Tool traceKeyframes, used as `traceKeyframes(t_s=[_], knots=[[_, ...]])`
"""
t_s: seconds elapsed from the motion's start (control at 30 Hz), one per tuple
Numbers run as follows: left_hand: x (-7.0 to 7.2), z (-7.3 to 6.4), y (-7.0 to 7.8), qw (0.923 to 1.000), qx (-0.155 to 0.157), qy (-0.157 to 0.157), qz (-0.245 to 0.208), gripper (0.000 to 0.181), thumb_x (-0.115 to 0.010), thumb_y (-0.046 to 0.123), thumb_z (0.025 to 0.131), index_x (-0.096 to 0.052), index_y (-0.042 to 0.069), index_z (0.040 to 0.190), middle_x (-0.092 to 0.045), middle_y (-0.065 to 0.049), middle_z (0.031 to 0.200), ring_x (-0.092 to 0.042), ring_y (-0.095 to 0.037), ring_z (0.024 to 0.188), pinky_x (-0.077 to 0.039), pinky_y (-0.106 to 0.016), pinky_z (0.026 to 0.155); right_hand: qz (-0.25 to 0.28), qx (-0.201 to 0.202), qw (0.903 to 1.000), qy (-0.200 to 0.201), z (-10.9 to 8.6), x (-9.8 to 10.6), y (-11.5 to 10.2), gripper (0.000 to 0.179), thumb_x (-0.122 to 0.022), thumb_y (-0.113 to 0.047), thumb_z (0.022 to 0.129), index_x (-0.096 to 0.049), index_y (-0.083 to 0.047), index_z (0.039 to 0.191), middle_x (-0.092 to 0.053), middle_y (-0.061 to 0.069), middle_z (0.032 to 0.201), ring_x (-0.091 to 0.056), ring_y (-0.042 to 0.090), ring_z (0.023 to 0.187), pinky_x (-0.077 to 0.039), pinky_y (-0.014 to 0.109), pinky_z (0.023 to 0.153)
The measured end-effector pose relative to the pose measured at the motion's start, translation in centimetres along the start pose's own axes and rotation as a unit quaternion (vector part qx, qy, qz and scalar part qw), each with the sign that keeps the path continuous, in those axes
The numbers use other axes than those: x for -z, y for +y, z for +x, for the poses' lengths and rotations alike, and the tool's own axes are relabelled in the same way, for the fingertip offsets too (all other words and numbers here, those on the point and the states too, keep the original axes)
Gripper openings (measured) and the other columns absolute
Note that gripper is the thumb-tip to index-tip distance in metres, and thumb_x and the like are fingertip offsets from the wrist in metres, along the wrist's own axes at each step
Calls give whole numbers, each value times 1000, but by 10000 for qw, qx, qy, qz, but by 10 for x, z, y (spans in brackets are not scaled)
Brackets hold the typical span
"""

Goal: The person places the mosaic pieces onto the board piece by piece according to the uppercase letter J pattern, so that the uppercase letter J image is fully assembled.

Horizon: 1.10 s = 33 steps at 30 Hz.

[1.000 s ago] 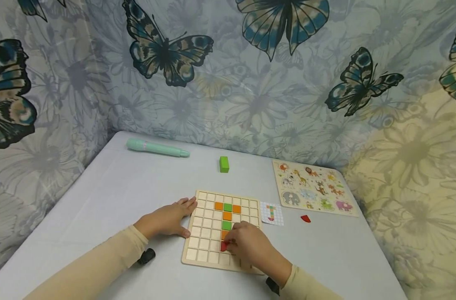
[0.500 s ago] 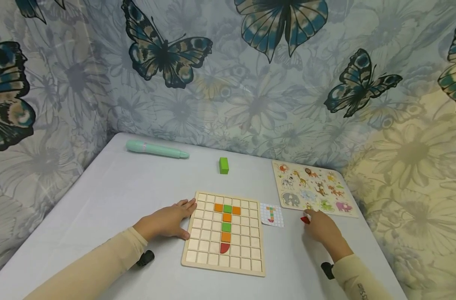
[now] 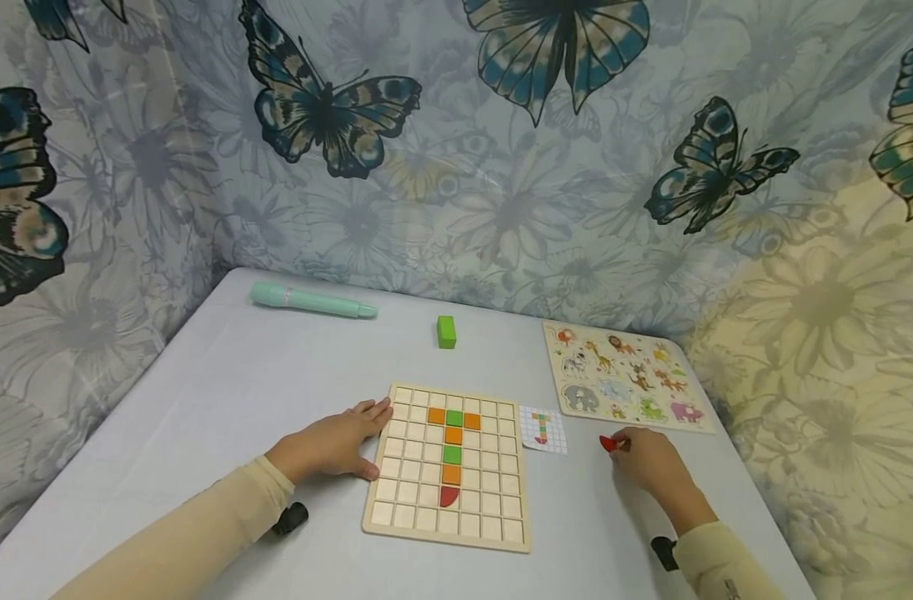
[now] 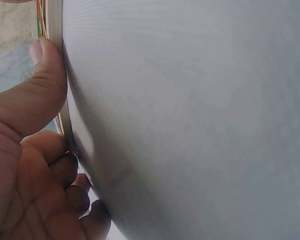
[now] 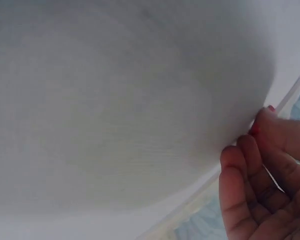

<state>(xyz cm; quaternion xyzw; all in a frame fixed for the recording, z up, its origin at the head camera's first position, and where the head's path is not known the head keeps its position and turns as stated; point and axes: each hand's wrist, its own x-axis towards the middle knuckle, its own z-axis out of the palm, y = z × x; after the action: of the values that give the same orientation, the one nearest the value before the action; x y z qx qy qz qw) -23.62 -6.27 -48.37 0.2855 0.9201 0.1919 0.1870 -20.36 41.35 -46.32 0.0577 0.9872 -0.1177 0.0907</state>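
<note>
My left hand (image 3: 338,442) rests at the left edge of a wooden grid board (image 3: 411,467), fingers spread and thumb touching the rim. In the left wrist view the thumb (image 4: 47,75) lies along the board's edge. On the board, orange and green square tiles (image 3: 453,436) form a T, with a red quarter-round tile (image 3: 449,497) below its stem. To the right, my right hand (image 3: 654,461) pinches another red quarter-round tile (image 3: 608,443) by thumb and fingertips, low over the table. Only slivers of that tile show in the right wrist view.
A small pattern card (image 3: 543,430) lies against the board's right side. Behind the right hand is an animal puzzle board (image 3: 629,379). A green block (image 3: 446,332) and a mint-coloured pen-shaped object (image 3: 313,301) lie toward the back, before a butterfly-print wall.
My right hand has left the red tile on the grid board, moved right and taken hold of the other red tile, which now shows tilted. The left hand stays at the board.
</note>
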Motion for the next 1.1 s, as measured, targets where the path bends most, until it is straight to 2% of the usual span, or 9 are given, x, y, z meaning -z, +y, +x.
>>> traceKeyframes(t_s=[0.07,0.13,0.2,0.3,0.47,0.6,0.77,0.97,1.1], knots=[[0,0,-1,10000,-8,2,18,98,-81,38,77,-30,5,154,-20,-5,161,-18,-31,146,-25,-50,113,54,32,10000,43,-2,0,-6,23,-72,-13,86,-70,3,102,-65,7,84,-58,22,74,-50,44,69],[0,-1,-2,10000,-12,-3,52,98,-81,39,77,-30,5,154,-20,-5,161,-18,-31,146,-25,-49,113,122,153,9997,156,-6,-2,-20,22,-74,-16,85,-72,1,99,-64,5,83,-57,20,74,-50,42,67],[0,-1,-2,10000,-23,-3,76,98,-81,39,77,-30,5,154,-20,-5,161,-17,-31,146,-25,-49,113,230,412,9984,321,-12,-5,-44,22,-77,-19,82,-73,-2,95,-64,3,81,-57,18,73,-50,40,66],[1,-1,-3,9999,-45,2,102,98,-80,40,77,-30,5,154,-20,-5,161,-17,-31,146,-25,-49,113,393,984,9934,433,-25,-15,-93,18,-81,-22,79,-75,-9,90,-63,-2,78,-56,14,71,-49,35,64],[1,0,-2,9999,-64,-9,105,98,-80,39,78,-30,4,154,-20,-6,161,-17,-31,146,-24,-48,113,422,2003,9788,42,-48,-35,-165,13,-79,-23,79,-74,-13,86,-59,-9,76,-50,8,66,-45,27,58],[0,1,-1,9999,-35,-10,106,98,-81,39,77,-30,4,153,-19,-5,161,-16,-30,147,-24,-48,113,-34,2732,9619,42,-58,-51,-200,15,-80,-27,78,-74,-15,84,-55,-13,73,-46,6,65,-43,22,58],[-1,1,1,10000,-8,-18,31,97,-81,38,77,-31,5,153,-20,-5,161,-16,-30,147,-25,-48,113,-624,3131,9476,144,-64,-63,-218,17,-80,-33,78,-74,-18,84,-52,-14,73,-44,6,69,-42,22,59],[-1,1,1,10000,38,-15,86,97,-81,39,77,-31,5,153,-20,-4,161,-17,-29,147,-25,-47,113,-722,3138,9462,334,-64,-66,-223,22,-81,-39,78,-73,-19,85,-52,-14,75,-42,8,68,-39,22,57],[0,0,1,9999,77,-14,100,97,-81,39,77,-31,6,154,-20,-4,161,-16,-29,147,-25,-47,113,-683,3290,9407,471,-62,-67,-226,19,-80,-38,80,-71,-21,79,-50,-15,72,-42,7,66,-39,22,56]])
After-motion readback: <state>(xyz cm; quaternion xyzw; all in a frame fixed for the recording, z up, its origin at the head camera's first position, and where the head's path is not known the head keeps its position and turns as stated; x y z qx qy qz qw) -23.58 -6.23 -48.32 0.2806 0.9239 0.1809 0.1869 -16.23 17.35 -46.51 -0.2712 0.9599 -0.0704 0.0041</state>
